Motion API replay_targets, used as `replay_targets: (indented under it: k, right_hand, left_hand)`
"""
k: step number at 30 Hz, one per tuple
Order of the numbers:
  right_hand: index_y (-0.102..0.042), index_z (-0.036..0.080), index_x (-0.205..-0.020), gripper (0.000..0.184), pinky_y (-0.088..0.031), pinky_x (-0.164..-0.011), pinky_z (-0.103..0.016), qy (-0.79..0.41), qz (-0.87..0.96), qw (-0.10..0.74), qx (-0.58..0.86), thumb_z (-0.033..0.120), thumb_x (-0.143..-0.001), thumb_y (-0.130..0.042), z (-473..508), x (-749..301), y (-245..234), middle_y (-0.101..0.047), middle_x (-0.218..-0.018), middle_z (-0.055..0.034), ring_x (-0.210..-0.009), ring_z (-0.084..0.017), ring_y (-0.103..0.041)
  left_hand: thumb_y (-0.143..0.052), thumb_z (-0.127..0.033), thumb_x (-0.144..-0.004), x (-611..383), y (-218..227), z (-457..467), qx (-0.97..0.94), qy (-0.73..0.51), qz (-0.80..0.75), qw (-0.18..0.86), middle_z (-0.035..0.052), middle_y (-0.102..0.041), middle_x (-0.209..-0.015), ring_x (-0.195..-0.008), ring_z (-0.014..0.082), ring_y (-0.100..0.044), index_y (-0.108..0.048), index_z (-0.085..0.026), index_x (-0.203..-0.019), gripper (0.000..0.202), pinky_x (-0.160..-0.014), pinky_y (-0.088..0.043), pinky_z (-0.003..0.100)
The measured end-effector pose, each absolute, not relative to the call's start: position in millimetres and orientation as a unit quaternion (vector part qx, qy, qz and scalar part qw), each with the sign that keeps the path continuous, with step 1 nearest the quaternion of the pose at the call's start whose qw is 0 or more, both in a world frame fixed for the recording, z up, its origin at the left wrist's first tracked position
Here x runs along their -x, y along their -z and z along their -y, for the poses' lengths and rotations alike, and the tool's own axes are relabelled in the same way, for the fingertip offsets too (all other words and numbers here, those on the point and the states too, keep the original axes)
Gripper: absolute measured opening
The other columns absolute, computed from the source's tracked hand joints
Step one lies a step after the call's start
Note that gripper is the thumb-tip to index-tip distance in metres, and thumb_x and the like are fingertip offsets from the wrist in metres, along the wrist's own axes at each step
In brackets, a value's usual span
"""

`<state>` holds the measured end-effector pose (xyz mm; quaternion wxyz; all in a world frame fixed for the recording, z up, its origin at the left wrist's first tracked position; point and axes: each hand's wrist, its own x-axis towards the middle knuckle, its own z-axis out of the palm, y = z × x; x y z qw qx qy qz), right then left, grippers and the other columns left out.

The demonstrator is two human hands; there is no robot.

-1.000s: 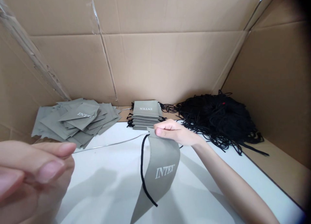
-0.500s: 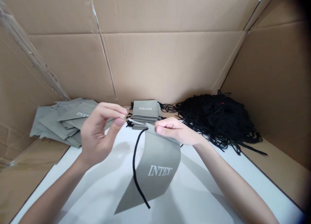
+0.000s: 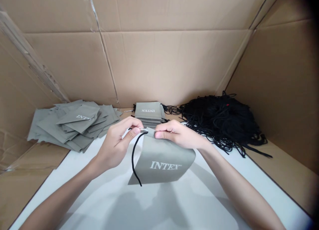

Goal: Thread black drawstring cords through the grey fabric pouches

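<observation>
Cardboard walls enclosing a white tabletop; at the far right, a tangled heap of black cords; at the far left, a loose pile of grey pouches; between them, a neat stack of corded pouches; in front, a grey pouch lettered INTEX, held above the tabletop; right hand, thumb and fingers pinching its upper edge; left hand, thumb and forefinger pinching a thin metal piece at its upper left corner; black cord hanging from that corner.
</observation>
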<state>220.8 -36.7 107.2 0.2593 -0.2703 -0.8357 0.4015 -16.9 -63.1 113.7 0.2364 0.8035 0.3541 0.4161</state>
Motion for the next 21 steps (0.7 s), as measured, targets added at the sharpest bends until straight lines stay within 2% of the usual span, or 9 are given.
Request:
replay_targets:
  k: [10, 21]
  right_hand:
    - [-0.044, 0.018, -0.070, 0.043, -0.030, -0.058, -0.024, -0.342, 0.854, 0.239, 0.313, 0.049, -0.100, -0.047, 45.1, -229.5, -121.9, -0.039, -0.066, 0.0043, -0.061, -0.010, -0.036]
    - [-0.041, 0.019, -0.067, 0.046, -0.029, -0.057, -0.025, -0.330, 0.857, 0.223, 0.327, 0.051, -0.100, -0.045, 43.9, -230.2, -119.9, -0.038, -0.065, 0.0037, -0.061, -0.011, -0.034]
  left_hand:
    - [-0.052, -0.032, -0.098, 18.4, -109.0, 54.5, -0.757, -0.476, -0.357, 0.268, 0.0029, -0.061, -0.088, -0.083, 0.0186, -0.055, -0.061, -0.020, -0.089, 0.018, -0.077, -0.041, 0.031]
    - [-0.052, -0.032, -0.099, 6.7, -93.9, 55.3, -0.776, -0.456, -0.341, 0.274, 0.0042, -0.065, -0.091, -0.087, 0.0198, -0.059, -0.063, -0.020, -0.090, 0.018, -0.079, -0.044, 0.031]
